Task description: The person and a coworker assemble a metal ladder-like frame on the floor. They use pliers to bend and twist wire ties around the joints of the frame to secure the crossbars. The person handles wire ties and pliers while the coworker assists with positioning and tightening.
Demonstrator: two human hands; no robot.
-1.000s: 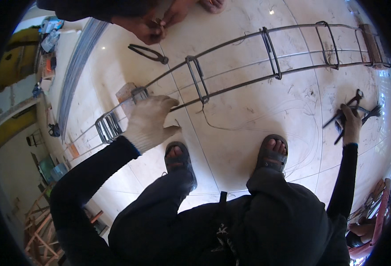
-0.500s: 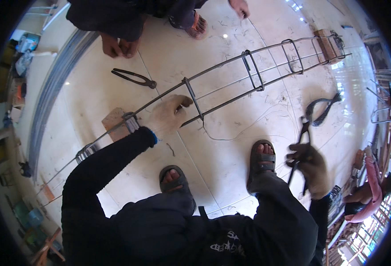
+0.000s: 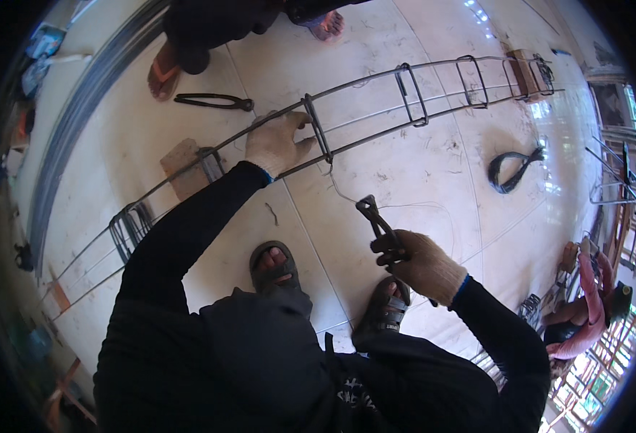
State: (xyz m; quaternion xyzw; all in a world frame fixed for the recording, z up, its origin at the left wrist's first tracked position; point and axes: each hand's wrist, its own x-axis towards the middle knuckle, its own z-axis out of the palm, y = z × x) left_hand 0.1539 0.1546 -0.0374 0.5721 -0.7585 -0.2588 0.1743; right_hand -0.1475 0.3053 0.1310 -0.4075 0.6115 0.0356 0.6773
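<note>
We see the gloved left hand (image 3: 274,142) gripping the long rebar cage (image 3: 375,97) lying across the pale floor (image 3: 433,180), fingers curled over a bar beside a stirrup; the right hand (image 3: 422,268) is closed around pincers (image 3: 377,225); the thin tie wire (image 3: 347,198) is barely traceable.

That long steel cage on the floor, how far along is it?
Several stirrups already ring the rebar cage. In hand: the left hand grips the bars beside one stirrup, and the right hand holds pincers. A bunch of stirrups sits unspread at the left end.
</note>
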